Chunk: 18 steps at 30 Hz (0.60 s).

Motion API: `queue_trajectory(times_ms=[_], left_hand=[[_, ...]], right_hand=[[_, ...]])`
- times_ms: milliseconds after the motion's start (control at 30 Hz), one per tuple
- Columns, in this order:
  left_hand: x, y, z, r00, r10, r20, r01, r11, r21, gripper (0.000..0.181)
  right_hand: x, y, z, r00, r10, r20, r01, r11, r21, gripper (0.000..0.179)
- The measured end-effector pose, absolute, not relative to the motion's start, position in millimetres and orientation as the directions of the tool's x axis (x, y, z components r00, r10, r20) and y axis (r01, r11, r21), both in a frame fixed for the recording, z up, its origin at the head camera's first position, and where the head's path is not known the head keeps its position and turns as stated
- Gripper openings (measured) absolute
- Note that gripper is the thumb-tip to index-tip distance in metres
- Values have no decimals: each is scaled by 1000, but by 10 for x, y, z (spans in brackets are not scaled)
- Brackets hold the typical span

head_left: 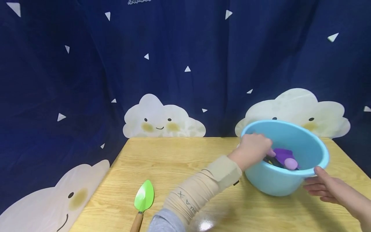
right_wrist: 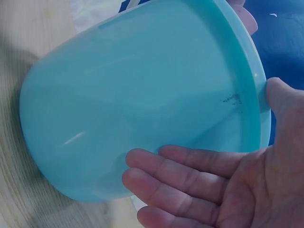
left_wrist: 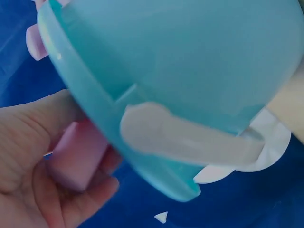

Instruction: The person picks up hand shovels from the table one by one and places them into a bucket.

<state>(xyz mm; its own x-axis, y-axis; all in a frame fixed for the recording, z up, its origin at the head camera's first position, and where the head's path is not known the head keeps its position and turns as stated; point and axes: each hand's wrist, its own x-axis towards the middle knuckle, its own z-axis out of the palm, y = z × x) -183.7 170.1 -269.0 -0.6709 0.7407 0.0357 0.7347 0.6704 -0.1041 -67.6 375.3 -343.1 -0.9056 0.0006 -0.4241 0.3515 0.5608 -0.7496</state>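
A light blue bucket (head_left: 278, 183) stands at the right of the table, holding a purple piece (head_left: 283, 155), a rounded pink end (head_left: 290, 163) and dark items. Over its left rim reaches my left hand (head_left: 253, 148), the wrist wrapped in a beige bandage. Its thumb and fingers grip a thick pink handle (left_wrist: 78, 154) by the rim; what it belongs to is hidden. My right hand (head_left: 330, 185) is at the bucket's near right side. In the right wrist view the thumb rests on the rim and the extended fingers (right_wrist: 175, 183) lie along the outer wall.
A green trowel (head_left: 144, 196) with a wooden handle lies on the wooden table (head_left: 174, 161) at the front left. The bucket's white carrying handle (left_wrist: 190, 142) hangs at its side. Behind the table is a dark blue curtain (head_left: 174, 42) with clouds and white triangles.
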Motion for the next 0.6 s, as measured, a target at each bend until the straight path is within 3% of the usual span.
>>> queue_trajectory(times_ms=[167, 400, 600], left_hand=[[-1827, 1704, -2723, -636, 770, 47, 769, 638, -38, 6], [-1810, 1605, -2758, -598, 798, 75, 801, 599, 2, 10], [-1822, 1336, -2786, -523, 837, 161, 851, 503, 151, 16]], right_hand=[[-674, 3758, -3456, -907, -12, -421, 346, 551, -759, 87], [-691, 3758, -3482, -899, -2, -438, 370, 532, -761, 90], [-686, 3764, -3501, -902, -10, -432, 361, 529, -768, 90]])
